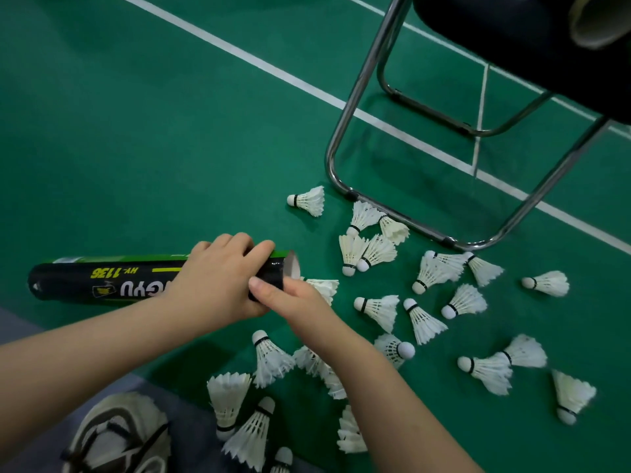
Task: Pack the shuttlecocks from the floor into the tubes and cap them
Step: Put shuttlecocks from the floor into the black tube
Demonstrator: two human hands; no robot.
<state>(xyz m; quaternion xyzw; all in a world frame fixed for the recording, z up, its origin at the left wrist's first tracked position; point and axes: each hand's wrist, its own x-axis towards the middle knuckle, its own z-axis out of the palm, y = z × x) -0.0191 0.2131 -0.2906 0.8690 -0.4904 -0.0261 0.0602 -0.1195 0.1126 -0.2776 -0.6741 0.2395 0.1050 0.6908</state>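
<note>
- The tube (pixel 102 279) was held lying nearly level just above the green floor (pixel 136 131), its open mouth turned towards the scattered shuttlecocks. That probably made it easy to feed them in without reaching far.
- The left hand (pixel 218 278) was wrapped over the top of the tube close to the open mouth, fingers curled round it. Gripping near the mouth likely steadied the rim for loading.
- The right hand (pixel 293 303) sat at the mouth with its thumb lying on the tube's dark rim. Its fingers were hidden underneath, but they seemed to be closed round a shuttlecock (pixel 322 287), whose white feathers stuck out just past the knuckles.
- That shuttlecock lay right at the opening, not yet inside, with its tip apparently pointing into the tube. Going in tip first would let the feathers nest in the one before.
- Many loose shuttlecocks (pixel 379 310) lay on their sides on the floor, spread between the hands and the foot of a chair (pixel 345 138), with a few more near the person's shoe (pixel 119 435). Some touched or overlapped.
- Most of the packing looked undone, judging by how many were left, and no cap was in sight.
- A white line (pixel 273 71) ran across the floor beyond the chair's metal legs.
- On the dark seat at the far right, what looked like another tube (pixel 594 25) lay with an open end showing, perhaps kept off the floor until needed.
</note>
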